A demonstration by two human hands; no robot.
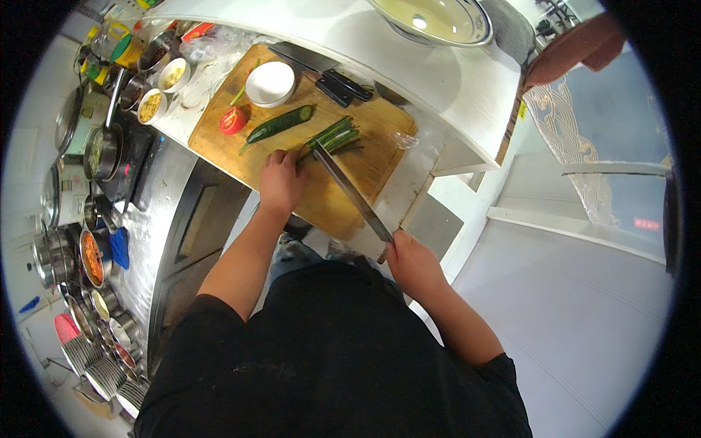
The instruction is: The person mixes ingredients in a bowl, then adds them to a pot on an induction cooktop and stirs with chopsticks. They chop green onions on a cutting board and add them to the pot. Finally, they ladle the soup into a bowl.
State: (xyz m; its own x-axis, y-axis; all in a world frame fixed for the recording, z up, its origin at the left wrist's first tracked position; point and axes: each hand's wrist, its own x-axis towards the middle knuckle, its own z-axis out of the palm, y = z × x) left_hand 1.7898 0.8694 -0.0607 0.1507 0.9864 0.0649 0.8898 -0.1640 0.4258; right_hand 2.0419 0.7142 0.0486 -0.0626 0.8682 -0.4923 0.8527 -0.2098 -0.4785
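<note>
My right hand (417, 267) grips the handle of a long kitchen knife (353, 192), seen nearly edge-on. The blade's tip end reaches a bundle of green scallion stalks (337, 134) on the wooden cutting board (323, 211). At the near left end of the bundle, my left hand (282, 180) holds the stalks against the board, its fingertips partly hiding them. Beyond the hands lies a cucumber (279, 125) with one cut end. A cut tomato (233, 120) rests to its left, and a white bowl (270, 84) stands behind.
Two more knives with black handles (344, 87) lie at the board's far edge. A raised white shelf (339, 24) carries a large bowl of liquid (432, 19). Left are small bowls of chopped food (151, 106), a saucepan (103, 152) on a cooktop, and several pots (55, 257).
</note>
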